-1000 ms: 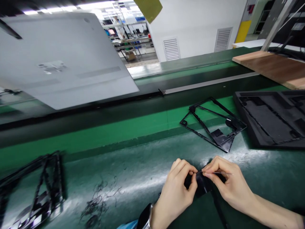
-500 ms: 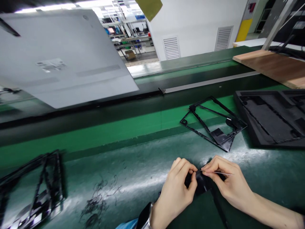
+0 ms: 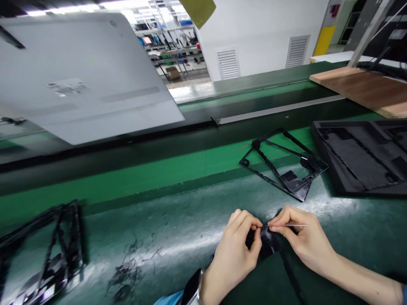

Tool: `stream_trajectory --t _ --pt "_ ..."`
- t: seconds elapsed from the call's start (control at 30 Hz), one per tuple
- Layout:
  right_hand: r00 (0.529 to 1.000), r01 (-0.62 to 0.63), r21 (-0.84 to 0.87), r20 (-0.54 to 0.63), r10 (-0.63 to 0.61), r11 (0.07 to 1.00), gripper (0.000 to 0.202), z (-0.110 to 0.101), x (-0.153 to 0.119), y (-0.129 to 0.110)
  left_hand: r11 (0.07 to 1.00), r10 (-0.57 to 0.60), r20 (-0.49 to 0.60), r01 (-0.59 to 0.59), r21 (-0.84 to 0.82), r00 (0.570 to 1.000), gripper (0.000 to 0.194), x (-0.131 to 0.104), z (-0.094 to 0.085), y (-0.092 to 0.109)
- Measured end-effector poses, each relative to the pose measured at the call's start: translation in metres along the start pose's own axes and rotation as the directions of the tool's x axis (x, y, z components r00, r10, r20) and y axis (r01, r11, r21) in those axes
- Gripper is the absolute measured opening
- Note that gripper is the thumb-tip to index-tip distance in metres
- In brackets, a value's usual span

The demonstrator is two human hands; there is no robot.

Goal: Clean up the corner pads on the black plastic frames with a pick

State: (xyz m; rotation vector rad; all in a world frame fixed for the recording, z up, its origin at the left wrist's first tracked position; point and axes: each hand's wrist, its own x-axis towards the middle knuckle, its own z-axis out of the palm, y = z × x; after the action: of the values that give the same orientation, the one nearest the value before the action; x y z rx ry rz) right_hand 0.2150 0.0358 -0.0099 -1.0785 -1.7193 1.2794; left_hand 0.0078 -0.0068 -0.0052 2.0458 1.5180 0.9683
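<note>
The left hand (image 3: 238, 248) is closing its grip on a black part (image 3: 269, 245), thumb and fingertips pinching it, while the right hand (image 3: 307, 241) is keeping its grip clenched around a thin, needle-like tool (image 3: 297, 225), whose pale shaft is pointing away from the fingertips toward the worktop's right edge. Both hands are working close together over the near side of the green worktop (image 3: 178, 224), right of its middle, and the fingers are partly hiding the black part, which is lying between and beneath them. A dark strip (image 3: 291, 275) is running from beside the black part toward the near edge. Beyond the hands, two black frames (image 3: 273, 163) are lying crossed, one overlapping the other, and a dark tray (image 3: 343, 182) is sitting toward the right edge, holding another black frame (image 3: 369, 159). Toward the near left corner, more black frames (image 3: 60, 241) are resting in an overlapping heap, blurred in places. Thin black scraps (image 3: 127, 271) are lying scattered between that heap and the left hand. Toward the far right corner, a wooden board (image 3: 362, 87) is resting.
</note>
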Motion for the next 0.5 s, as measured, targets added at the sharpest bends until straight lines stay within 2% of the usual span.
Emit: stream_trajectory --t 0.33,0.43,0.5 --pt "0.994 -0.112 0.051 -0.004 0.112 0.992 0.014 0.0009 0.007 -0.0055 0.998 -0.008 0.013 0.008 -0.055 1.0 0.018 -0.0016 -0.0006 -0.0018" --pt "0.993 -0.116 0.06 0.003 0.116 0.991 0.014 -0.0032 0.0056 -0.0029 0.997 -0.021 0.014 0.022 -0.071 1.0 0.019 0.0006 0.0019 -0.0063" --pt "0.996 -0.085 0.093 0.024 0.083 0.992 0.018 -0.0056 0.0009 -0.0007 0.999 -0.044 0.013 0.044 -0.028 0.999 0.02 0.0029 0.0041 -0.0016"
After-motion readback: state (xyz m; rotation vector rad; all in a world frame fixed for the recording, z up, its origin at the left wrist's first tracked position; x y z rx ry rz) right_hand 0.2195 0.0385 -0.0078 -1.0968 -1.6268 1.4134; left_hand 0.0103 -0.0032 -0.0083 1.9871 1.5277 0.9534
